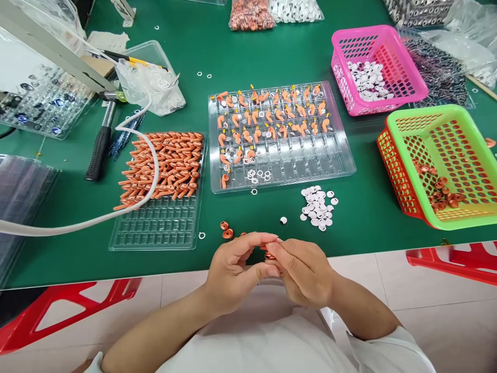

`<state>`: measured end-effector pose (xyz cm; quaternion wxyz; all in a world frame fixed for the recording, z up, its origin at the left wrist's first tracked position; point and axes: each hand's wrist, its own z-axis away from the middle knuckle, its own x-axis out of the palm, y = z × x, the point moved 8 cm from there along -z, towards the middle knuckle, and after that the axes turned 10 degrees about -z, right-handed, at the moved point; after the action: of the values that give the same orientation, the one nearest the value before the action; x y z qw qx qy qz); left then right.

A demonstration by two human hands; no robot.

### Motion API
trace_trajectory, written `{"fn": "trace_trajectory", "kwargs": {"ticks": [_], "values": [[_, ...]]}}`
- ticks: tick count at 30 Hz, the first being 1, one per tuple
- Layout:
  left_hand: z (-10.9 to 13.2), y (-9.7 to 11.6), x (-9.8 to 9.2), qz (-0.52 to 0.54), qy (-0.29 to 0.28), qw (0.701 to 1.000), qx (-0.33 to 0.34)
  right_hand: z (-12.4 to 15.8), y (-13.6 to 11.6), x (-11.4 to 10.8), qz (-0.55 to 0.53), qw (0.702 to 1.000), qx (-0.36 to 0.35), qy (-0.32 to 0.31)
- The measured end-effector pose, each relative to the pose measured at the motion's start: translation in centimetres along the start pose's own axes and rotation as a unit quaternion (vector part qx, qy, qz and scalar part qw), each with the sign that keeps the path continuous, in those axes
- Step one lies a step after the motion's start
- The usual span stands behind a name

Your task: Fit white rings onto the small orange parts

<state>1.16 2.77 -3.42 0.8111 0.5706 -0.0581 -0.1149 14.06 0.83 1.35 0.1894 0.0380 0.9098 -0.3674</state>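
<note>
Over the table's front edge, my left hand [236, 269] and my right hand [306, 269] meet, fingertips together. Both pinch a small orange round part [269, 255], mostly covered by the fingers. Just beyond my left hand lie a few orange cup-shaped parts [227, 233]. A single white disc [283, 220] rests past my right hand, with a pile of white discs [318, 208] to its right. Farther back, a clear tray [310, 168] holds rows of curved orange pieces and loose white rings [260, 174].
At left, a tray [155, 228] of orange tubes sits under a white cable [157, 166], near a hammer [100, 145]. A pink basket [345, 101] of white discs and a green basket [399, 155] of orange parts stand at right. Red stools [450, 261] are below the table.
</note>
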Motion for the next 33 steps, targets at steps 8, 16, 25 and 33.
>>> {"fn": "trace_trajectory", "kwargs": {"ticks": [8, 16, 25, 33], "values": [[-0.3, -0.6, -0.6, 0.032, 0.023, 0.999, -0.028, -0.6, 0.9, 0.5, -0.026, 1.000, 0.013, -0.003], [-1.3, -0.3, 0.0, -0.014, -0.056, 0.997, -0.041, -0.1, 1.6, -0.7, -0.032, 0.998, 0.048, -0.002], [-2.2, -0.2, -0.3, 0.028, -0.061, 0.996, -0.066, -0.1, 1.7, -1.1, 0.041, 0.994, 0.057, -0.079], [-2.5, 0.3, 0.0, 0.035, -0.074, 0.993, -0.082, -0.1, 2.3, -0.8, 0.098, 0.981, 0.113, -0.126]]}}
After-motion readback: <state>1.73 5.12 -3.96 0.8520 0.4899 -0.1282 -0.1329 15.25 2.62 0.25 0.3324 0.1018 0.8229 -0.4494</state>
